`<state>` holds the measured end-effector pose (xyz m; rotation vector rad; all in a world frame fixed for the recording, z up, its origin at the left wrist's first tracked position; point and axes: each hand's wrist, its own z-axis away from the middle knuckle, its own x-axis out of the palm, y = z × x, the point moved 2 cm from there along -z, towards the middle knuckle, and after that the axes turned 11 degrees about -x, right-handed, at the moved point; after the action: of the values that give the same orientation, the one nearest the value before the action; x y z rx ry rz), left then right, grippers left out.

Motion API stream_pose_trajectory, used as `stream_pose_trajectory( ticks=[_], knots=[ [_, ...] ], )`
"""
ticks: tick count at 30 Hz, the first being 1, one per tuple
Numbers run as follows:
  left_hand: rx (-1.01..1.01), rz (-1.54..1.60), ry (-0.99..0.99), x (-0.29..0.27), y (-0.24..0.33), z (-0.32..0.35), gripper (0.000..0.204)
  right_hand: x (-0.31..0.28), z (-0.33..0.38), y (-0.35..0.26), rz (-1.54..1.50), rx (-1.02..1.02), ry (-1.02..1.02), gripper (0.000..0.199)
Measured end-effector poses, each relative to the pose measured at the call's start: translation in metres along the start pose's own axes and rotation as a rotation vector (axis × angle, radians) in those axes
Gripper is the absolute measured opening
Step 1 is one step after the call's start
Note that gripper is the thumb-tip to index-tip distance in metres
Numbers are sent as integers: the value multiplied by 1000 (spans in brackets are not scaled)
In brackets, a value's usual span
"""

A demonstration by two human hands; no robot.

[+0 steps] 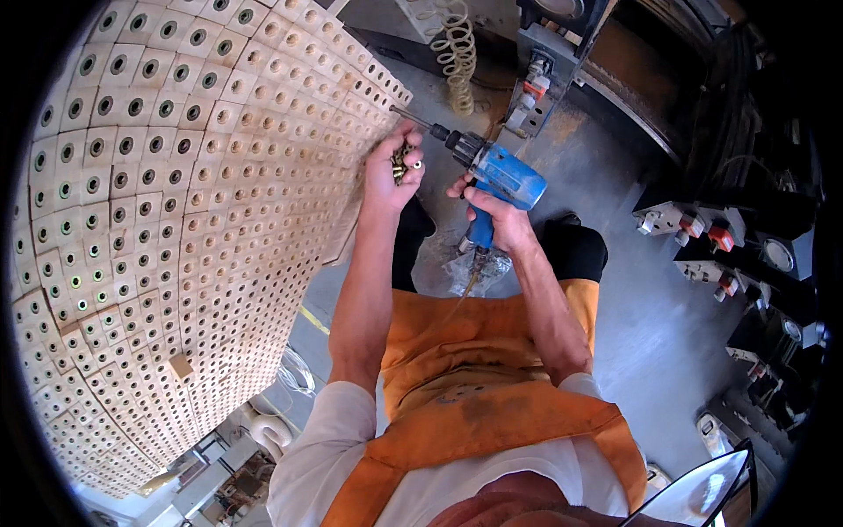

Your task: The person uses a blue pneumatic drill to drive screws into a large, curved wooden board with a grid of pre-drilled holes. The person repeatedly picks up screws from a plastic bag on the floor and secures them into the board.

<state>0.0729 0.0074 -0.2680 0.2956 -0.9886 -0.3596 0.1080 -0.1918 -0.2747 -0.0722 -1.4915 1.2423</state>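
Note:
My right hand (499, 213) grips a blue air driver (509, 178) by its handle. The driver's long thin bit points left, with its tip near the right edge of a large stack of pale wooden blocks (255, 167). Beside that edge my left hand (386, 176) is curled round several small brassy threaded inserts (399, 165). Its fingertips are near the bit. The blocks toward the left have metal inserts in their holes, while round bare holes show in many blocks nearer my left hand.
A coiled pale air hose (457, 61) hangs ahead of me. Machinery with red switches (720, 237) lines the right side. A thin hose (472, 283) runs from the driver's handle over my orange overalls. One small loose block (181, 367) rests on the stack's face.

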Motion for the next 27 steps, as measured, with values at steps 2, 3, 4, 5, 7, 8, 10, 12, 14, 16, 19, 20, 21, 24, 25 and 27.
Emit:
stream_pose_trajectory(
  ticks=[2,3,4,5,7,8,10,12,14,16,19,20,21,24,25,27],
  knots=[
    [-21,-17,71,-9,-9,11,29,1,0,-3,10,-14,3,26],
    [-32,-33,69,-12,-13,16,27,0,0,-2,7,-10,11,26],
    [-43,-46,68,-15,-17,22,25,0,1,-1,6,-3,19,26],
    [-54,-59,68,-18,-20,25,23,0,1,-1,4,4,27,26],
    [-68,-84,103,-27,-25,29,20,2,2,-3,18,-10,13,22],
    [-60,-104,144,-30,-27,31,20,3,2,-5,25,-17,5,20],
    [-55,-126,194,-32,-30,33,20,4,1,-4,33,-20,0,20],
    [-60,-129,212,-31,-33,33,20,4,2,-3,34,-16,3,22],
    [-75,-103,169,-27,-34,34,19,3,2,-3,26,-11,17,25],
    [-90,-83,114,-22,-33,35,18,2,2,-3,-8,-11,27,25],
    [-73,-84,73,-18,-27,32,19,-1,10,-6,-20,-7,35,25],
    [-41,-99,98,-19,-23,28,18,-4,14,-7,-17,-4,34,25],
    [-8,-113,123,-21,-19,25,18,-9,17,-9,-16,-1,11,26],
    [60,-136,132,-12,-6,16,22,-28,29,-14,2,40,-30,27],
    [58,-151,103,-9,-4,14,24,-34,31,-14,10,56,-39,27],
    [-20,-269,109,-6,-3,12,28,-47,34,-12,23,86,-58,27]
  ],
)
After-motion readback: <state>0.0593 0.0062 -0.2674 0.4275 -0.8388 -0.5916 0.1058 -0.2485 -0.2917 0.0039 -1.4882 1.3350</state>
